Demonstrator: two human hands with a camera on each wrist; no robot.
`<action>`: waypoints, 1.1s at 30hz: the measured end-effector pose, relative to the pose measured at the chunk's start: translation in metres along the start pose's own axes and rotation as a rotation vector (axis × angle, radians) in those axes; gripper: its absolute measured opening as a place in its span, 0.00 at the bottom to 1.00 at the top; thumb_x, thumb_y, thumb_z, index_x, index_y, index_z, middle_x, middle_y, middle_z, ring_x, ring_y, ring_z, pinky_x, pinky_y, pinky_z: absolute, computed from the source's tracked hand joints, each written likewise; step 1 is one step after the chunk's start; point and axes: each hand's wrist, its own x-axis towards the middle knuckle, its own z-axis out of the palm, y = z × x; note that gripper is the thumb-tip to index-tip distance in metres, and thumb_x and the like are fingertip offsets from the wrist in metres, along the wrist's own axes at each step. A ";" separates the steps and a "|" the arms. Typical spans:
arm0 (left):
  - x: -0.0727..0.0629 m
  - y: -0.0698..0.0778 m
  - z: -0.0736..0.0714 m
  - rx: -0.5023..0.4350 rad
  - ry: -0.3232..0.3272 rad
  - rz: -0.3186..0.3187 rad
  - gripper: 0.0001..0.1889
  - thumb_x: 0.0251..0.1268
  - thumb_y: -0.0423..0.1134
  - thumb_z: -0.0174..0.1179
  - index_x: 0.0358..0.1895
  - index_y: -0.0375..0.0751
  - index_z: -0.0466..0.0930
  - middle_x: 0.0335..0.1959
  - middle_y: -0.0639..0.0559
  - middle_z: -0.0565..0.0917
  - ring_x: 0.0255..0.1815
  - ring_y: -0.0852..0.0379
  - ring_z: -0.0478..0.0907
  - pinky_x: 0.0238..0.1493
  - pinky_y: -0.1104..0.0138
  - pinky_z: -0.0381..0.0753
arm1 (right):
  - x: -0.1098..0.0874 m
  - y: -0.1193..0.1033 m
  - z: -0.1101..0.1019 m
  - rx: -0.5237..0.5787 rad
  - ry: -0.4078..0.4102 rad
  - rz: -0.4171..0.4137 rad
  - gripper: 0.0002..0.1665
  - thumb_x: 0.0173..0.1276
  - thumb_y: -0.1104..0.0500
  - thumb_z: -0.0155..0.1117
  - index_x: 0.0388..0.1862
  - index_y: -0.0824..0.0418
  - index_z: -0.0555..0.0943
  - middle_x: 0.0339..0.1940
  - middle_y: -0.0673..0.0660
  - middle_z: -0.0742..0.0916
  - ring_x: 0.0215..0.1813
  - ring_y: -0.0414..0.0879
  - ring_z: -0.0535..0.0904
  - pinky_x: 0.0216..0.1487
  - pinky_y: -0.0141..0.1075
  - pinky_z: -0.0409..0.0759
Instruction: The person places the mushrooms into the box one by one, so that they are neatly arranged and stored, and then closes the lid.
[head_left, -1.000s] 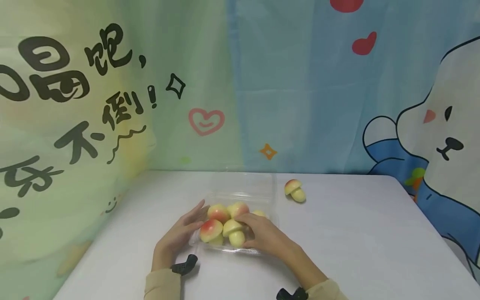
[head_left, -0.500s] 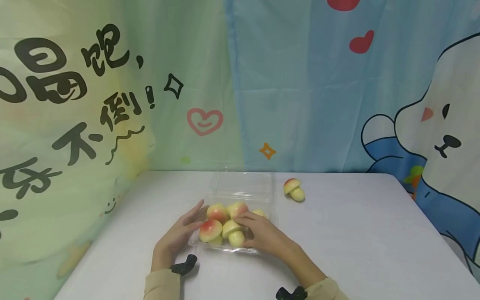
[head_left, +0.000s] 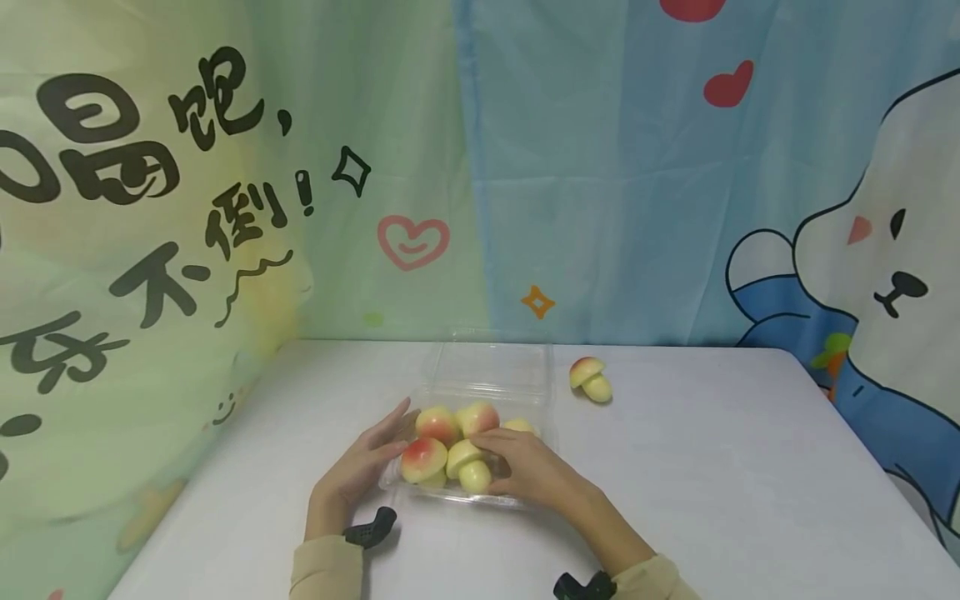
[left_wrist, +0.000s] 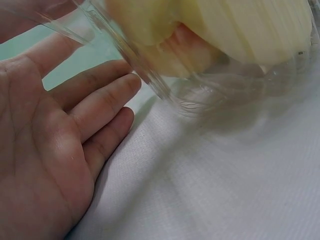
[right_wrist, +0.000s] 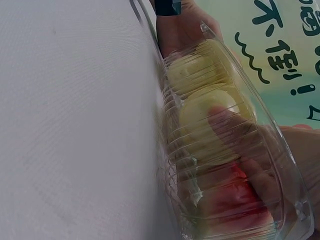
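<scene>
A clear plastic clamshell box [head_left: 463,498] sits on the table with its lid [head_left: 491,367] raised behind it. Inside are several yellow toy mushrooms, some with red-blushed caps [head_left: 423,459]. My left hand [head_left: 352,468] stands at the box's left side, fingers extended; in the left wrist view the fingertips [left_wrist: 131,82] lie right at the clear wall. My right hand [head_left: 531,468] reaches into the box and grips the front yellow mushroom [head_left: 474,477]. Through the ribbed wall in the right wrist view, its thumb [right_wrist: 225,117] presses on that mushroom.
One more red-capped toy mushroom [head_left: 591,381] lies on the white table [head_left: 712,467], behind and right of the box. A printed curtain [head_left: 555,167] hangs at the table's back edge and along the left. Black straps with mounts [head_left: 371,528] sit at both wrists.
</scene>
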 end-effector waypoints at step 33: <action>-0.002 0.002 0.003 -0.006 0.014 -0.020 0.38 0.66 0.37 0.55 0.76 0.53 0.47 0.76 0.49 0.57 0.78 0.49 0.47 0.76 0.47 0.36 | -0.001 0.005 -0.003 0.000 -0.053 -0.022 0.40 0.50 0.55 0.76 0.63 0.62 0.75 0.61 0.54 0.81 0.63 0.47 0.75 0.65 0.39 0.73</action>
